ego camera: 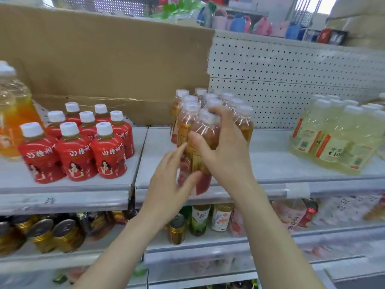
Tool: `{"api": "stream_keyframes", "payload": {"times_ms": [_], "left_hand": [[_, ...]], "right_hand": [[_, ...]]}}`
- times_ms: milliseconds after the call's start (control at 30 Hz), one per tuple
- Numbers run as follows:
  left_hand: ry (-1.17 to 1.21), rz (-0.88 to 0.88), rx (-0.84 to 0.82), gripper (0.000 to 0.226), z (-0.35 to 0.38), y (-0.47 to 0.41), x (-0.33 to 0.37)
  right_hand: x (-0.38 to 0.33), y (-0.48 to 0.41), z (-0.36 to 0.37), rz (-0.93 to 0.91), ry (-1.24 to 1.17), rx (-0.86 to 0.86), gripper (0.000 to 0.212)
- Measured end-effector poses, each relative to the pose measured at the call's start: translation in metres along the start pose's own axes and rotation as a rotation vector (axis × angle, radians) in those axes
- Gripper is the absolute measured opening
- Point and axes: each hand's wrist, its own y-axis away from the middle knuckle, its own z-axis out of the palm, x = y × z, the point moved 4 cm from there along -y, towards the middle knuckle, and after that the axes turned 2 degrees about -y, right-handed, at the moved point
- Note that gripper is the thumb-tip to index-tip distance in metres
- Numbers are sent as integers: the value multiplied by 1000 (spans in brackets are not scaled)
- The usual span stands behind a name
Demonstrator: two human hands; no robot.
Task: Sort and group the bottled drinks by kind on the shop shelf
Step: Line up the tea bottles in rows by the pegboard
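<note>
Fingers [221, 113] of right hand [227, 152] grip bottle [205, 133]; left hand [166, 184] (blurred) seems flat against it.

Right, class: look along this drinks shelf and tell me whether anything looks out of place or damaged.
The cardboard sheet behind the red-labelled bottles has a ragged, torn right edge. The amber bottle gripped by the right hand overlaps the shelf lip, ahead of its group.

squat red-labelled bottles [77, 147] with white caps stand upright in a group at the left of the shelf [270, 155]. mid-shelf, a tight cluster of amber bottles [210, 101] stands upright. before it the front amber bottle [200, 147], slightly tilted, is gripped by the right hand [227, 149]. pale yellow bottles [337, 132] stand grouped at the right.
</note>
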Motion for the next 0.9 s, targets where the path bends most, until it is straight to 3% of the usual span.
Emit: {"api": "stream_keyframes", "payload": {"times_ms": [67,133,367,700,833,900], "left_hand": [[-44,-33,6,88,3,-6,-3],[-90,-65,31,94,5,-16,-11],[-97,-129,30,92,22,-21,-21],[-203,-199,78,77,25,-45,-44],[-151,-177,28,84,14,-57,-45],[-106,-110,2,90,11,-71,-41]], "right_hand": [[-6,-12,12,-30,19,5,50],[-5,-24,23,-49,100,-23,51],[18,-42,25,-257,453,61,51],[38,-61,38,-414,416,9,48],[57,-77,-1,-292,207,135,40],[75,-95,-21,-167,271,128,44]]}}
